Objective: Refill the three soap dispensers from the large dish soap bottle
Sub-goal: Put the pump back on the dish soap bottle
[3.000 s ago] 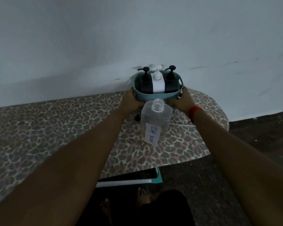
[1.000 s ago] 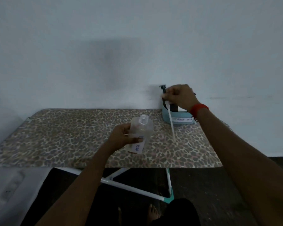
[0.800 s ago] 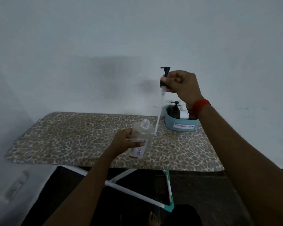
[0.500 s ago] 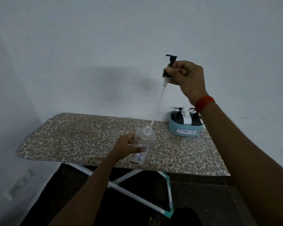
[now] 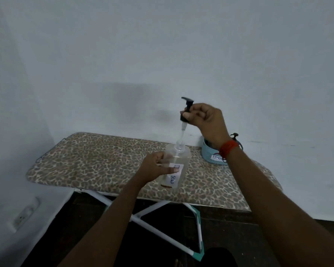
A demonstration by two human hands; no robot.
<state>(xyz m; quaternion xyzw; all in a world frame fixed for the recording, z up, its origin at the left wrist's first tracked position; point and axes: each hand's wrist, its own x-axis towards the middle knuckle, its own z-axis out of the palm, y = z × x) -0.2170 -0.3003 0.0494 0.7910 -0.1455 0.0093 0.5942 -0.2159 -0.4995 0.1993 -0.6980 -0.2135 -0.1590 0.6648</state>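
Note:
My left hand (image 5: 156, 167) grips the large clear dish soap bottle (image 5: 176, 166), which stands upright on the leopard-print ironing board (image 5: 96, 160) and carries a white handwritten label. My right hand (image 5: 206, 122) pinches a black pump head (image 5: 187, 108) above the bottle. The pump's clear dip tube (image 5: 182, 134) runs down into the bottle's open neck. At the back right stands a teal storage basket (image 5: 210, 155) with the dispensers, mostly hidden behind my right wrist; one dark pump top (image 5: 234, 135) shows above it.
The ironing board rests on white crossed legs (image 5: 152, 211) with teal feet, against a plain pale wall. A wall socket (image 5: 24, 214) sits low on the left wall. The floor below is dark.
Both hands left the basket. My left hand took the dish soap bottle, my right hand lifted a black pump high, then lowered its tube into the bottle's neck.

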